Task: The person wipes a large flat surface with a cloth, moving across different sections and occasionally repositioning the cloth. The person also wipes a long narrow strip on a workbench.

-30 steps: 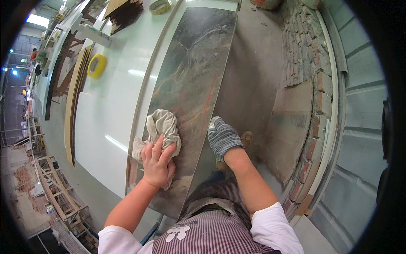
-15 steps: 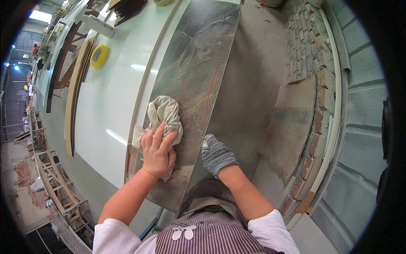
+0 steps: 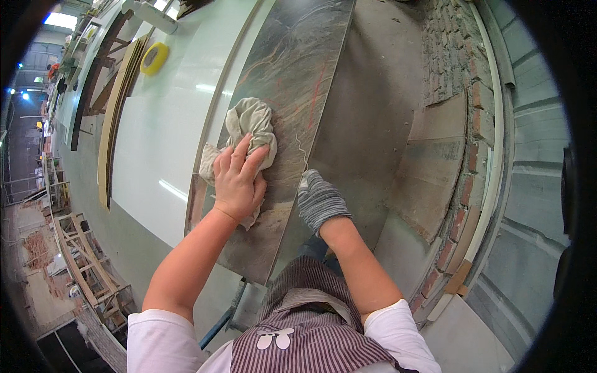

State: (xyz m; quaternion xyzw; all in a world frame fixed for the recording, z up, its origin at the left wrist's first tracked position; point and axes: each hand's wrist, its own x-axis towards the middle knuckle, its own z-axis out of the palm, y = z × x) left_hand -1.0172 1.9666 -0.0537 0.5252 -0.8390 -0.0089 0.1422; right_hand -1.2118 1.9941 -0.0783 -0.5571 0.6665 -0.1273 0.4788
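Observation:
A long dark stone-patterned slab [image 3: 283, 68] with brownish veins and thin red marks runs away from me. My left hand [image 3: 238, 180], bare, presses a crumpled off-white cloth [image 3: 252, 118] onto its left part, fingers spread over the folds. Close to the slab's right edge is my right hand [image 3: 322, 202], in a grey knitted glove, its fingers curled in. What lies inside those fingers is hidden. From near its thumb a thin wavy pale thread [image 3: 302, 148] trails up across the slab.
Left of the slab lies a white glossy panel [image 3: 163, 137], with a yellow tape roll [image 3: 154, 59] and a white bottle [image 3: 154, 17] farther up. Stacked boards [image 3: 115, 137] stand beyond it. Brickwork [image 3: 454, 68] and a cardboard sheet [image 3: 429, 171] are at the right.
The whole view has shifted, so slab, cloth and hands appear higher. The cloth keeps about the same place on the slab. More of the pale thread shows beyond the gloved hand.

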